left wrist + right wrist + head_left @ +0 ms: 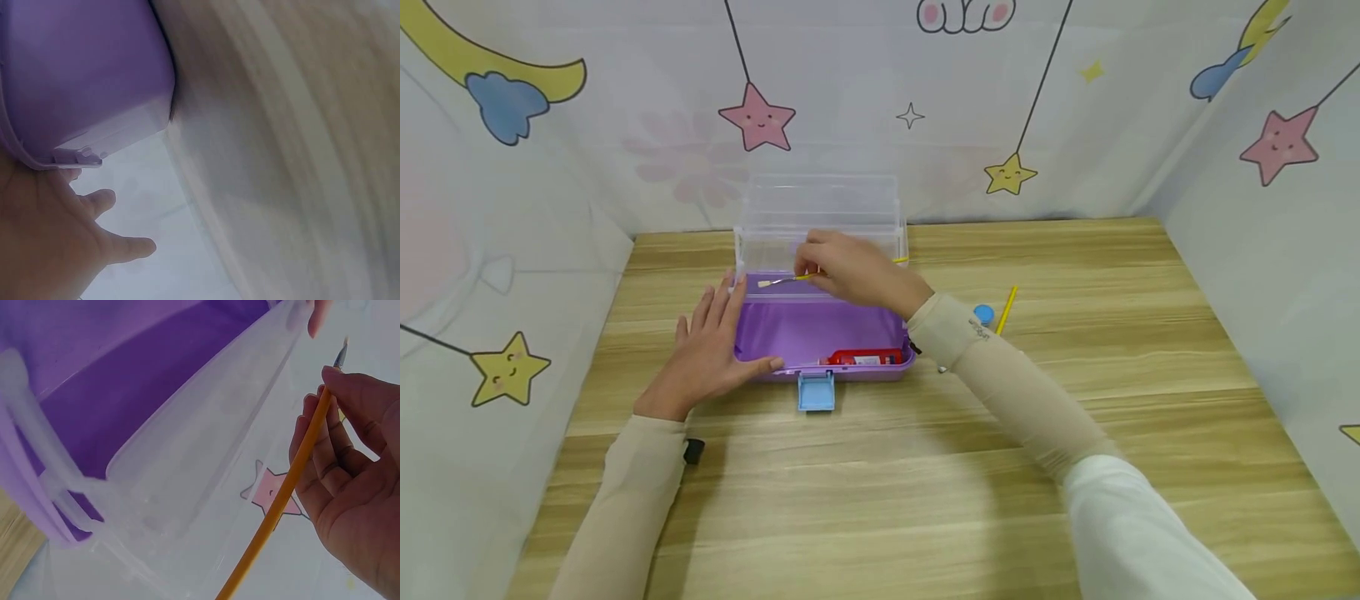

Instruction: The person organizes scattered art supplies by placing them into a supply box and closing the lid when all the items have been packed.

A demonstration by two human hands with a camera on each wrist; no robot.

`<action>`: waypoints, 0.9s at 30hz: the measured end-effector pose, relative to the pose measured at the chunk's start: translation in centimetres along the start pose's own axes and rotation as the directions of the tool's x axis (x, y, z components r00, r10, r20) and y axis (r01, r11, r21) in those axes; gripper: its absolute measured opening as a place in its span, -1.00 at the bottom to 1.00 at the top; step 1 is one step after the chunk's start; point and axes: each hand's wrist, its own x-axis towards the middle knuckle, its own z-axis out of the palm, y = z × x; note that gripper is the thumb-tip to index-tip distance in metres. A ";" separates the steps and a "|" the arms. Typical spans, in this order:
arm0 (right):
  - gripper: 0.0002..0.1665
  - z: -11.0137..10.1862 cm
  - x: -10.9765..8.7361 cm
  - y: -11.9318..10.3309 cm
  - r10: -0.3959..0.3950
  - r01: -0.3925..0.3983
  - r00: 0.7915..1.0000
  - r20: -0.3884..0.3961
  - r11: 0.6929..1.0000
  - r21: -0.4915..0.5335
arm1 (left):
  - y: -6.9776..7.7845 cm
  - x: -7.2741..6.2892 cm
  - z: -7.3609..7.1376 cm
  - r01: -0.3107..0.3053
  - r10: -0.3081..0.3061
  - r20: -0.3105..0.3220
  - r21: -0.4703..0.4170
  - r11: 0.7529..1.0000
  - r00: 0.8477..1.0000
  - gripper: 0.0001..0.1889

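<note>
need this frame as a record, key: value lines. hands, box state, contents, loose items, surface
left hand: fingers spread, touching the left end of the purple box
right hand: pinches a yellow-handled paintbrush, bristles pointing left
box state: open, clear lid raised at the back, blue latch down at the front
contents: red bottle along the front wall
loose items: blue round item, yellow stick, right of box
surface: wood-grain table
</note>
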 end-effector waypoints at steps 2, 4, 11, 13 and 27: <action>-0.84 0.2 0.1 -0.1 0.003 -0.003 1.000 0.002 1.000 0.002 | -0.1 -0.1 0.1 0.000 0.000 -0.002 -0.001 1.000 1.000 0.38; -0.84 0.5 0.2 -0.1 0.002 -0.002 1.000 -0.002 1.000 0.004 | -0.2 -0.1 0.1 -0.004 0.004 -0.005 -0.002 1.000 1.000 0.38; -0.85 1.0 0.6 -0.3 0.003 -0.003 1.000 -0.014 1.000 0.019 | -0.3 0.0 0.2 -0.009 0.009 -0.009 -0.005 1.000 1.000 0.37; -0.86 1.1 0.7 -0.4 0.009 -0.009 1.000 -0.017 1.000 0.029 | -0.3 0.0 0.2 -0.009 0.009 -0.009 -0.005 1.000 1.000 0.37; -0.88 1.3 1.1 -0.3 0.061 -0.065 0.997 0.049 0.994 0.093 | -0.2 0.0 0.1 -0.004 0.004 -0.001 -0.019 1.000 1.000 0.37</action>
